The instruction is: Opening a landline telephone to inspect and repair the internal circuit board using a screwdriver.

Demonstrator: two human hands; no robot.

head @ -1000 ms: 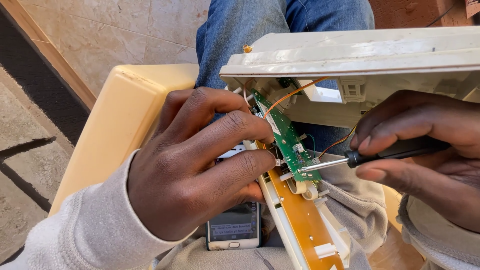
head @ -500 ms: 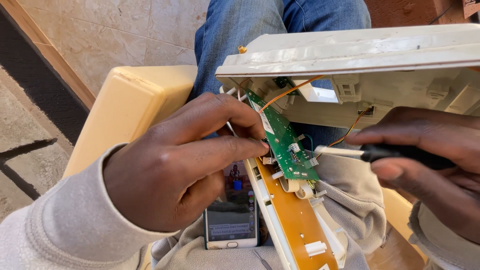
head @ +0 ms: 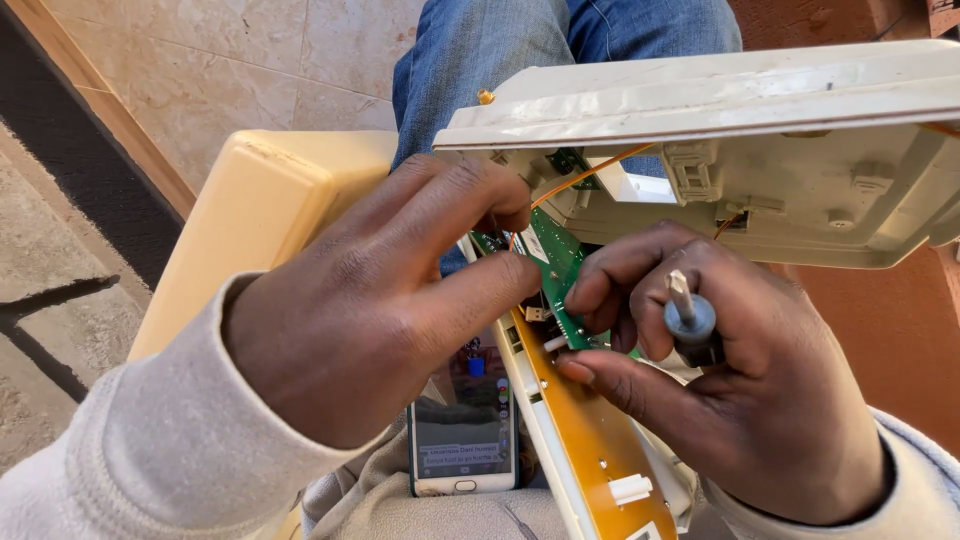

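Green circuit board, seated in cream appliance housing on the lap: pinched by left hand. Screwdriver, previously applied sideways, now palmed upright in right hand; fingertips were brought onto the board.

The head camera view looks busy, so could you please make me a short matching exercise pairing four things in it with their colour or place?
Things:
1. circuit board
2. smartphone
3. screwdriver
4. thin wire

Descriptions:
A. orange, running up under the cream plastic housing
B. tucked in the right hand, metal tip pointing up
C. green, pinched between the fingers of both hands
D. lying on the lap below the left hand, screen lit

Pairs: 1-C, 2-D, 3-B, 4-A
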